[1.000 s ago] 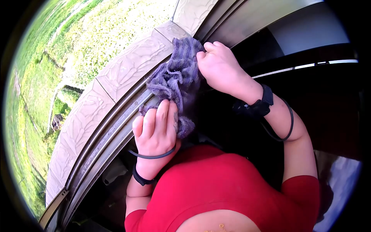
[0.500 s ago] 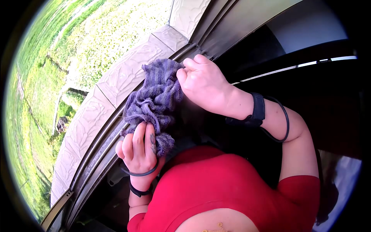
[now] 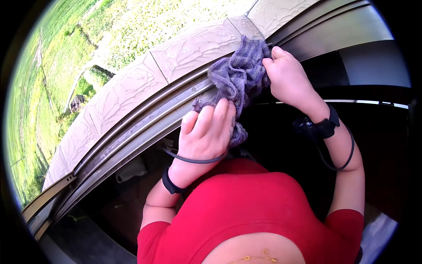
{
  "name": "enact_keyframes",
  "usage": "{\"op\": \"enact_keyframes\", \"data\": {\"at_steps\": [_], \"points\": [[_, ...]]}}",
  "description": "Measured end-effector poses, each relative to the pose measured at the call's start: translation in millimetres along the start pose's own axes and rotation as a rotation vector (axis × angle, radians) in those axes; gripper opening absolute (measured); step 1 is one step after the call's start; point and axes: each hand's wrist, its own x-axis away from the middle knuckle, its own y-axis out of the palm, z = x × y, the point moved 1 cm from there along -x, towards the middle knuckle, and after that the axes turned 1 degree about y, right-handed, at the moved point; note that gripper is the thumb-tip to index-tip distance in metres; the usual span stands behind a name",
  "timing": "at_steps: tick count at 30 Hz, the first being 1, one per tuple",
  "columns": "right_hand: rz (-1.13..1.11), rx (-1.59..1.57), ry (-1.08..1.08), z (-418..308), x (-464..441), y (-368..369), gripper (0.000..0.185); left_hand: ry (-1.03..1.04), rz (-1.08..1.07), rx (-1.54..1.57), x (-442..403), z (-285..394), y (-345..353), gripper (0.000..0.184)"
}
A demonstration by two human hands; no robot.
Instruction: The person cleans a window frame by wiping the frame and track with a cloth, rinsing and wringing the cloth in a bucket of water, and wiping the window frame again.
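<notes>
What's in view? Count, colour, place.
Window track: 1, grey, left of centre
Cloth: 1, purple, bunched over track
Stone ledge: 1, beige, outside track
Greenery: uncounted, green, beyond ledge
Metal frame: 1, grey, top right
Interior: 1, black, right, details unclear
Shirt: 1, red, lower centre
Necklace: 1, gold, bottom edge
Wristbands: 2, black, one per wrist
Cords: 2, dark, one per arm
Left hand: 1, bare, on cloth's lower end
Right hand: 1, bare, at cloth's right edge

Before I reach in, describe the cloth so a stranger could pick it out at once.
Find the metal track running diagonally along the pale ledge. Toward its upper right end is the cloth, the left hand on its lower part and the right hand at its right edge. It is purple and crumpled, unlike the smooth red shirt below it.
</notes>
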Motion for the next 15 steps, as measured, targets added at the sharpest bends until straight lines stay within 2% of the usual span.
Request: {"op": "enact_keyframes", "data": {"at_steps": [2, 6, 12, 15], "points": [[0.111, -0.157, -0.192, -38, -2, -7, 0.006, -0.035, -0.051, -0.027, 17, -10, -15, 0.060], [0.207, -0.211, -0.358, -104, -11, -9, 0.011, -0.243, -0.015, 0.013, 52, -28, -48, 0.051], [0.252, -0.290, -0.491, -146, -17, -16, 0.014, -0.387, 0.054, -0.185, 104, -42, -68, 0.044], [0.268, -0.469, -0.577, -177, -24, -18, 0.015, -0.414, 0.104, -0.263, 117, -49, -77, 0.044]]}}
